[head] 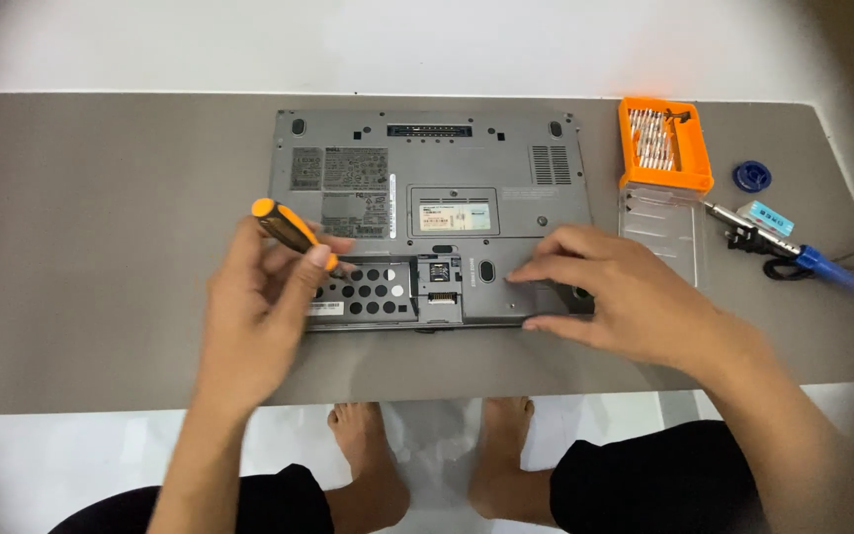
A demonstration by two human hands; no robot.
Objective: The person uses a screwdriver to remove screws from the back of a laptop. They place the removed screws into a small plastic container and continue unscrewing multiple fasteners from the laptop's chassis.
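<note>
Two hands work over a grey laptop [432,213] that lies upside down on our grey table [101,247], its front edge close to us so every screw on the base can be reached from above. Our left hand [254,316] is closed around a screwdriver with an orange and black handle [284,227], fingers pinching it near the shaft and the handle tilted up and away; the tip is hidden behind the fingers, but it seems to meet the base just above the perforated bay cover [368,292]. Our right hand [610,292] holds nothing: its fingers are spread and pressed flat on the near right corner of the base, probably to stop the machine sliding under the tool.

Right of the laptop stands an orange bit holder [664,143] with its clear lid [659,232] lying just in front of it. Further right we see a small blue spool [751,176], a pale blue packet [771,218] and a soldering iron with a blue grip [793,252], all well apart from the hands. The right forearm crosses the space between the laptop and the bit holder, so reaching there means lifting that hand.
</note>
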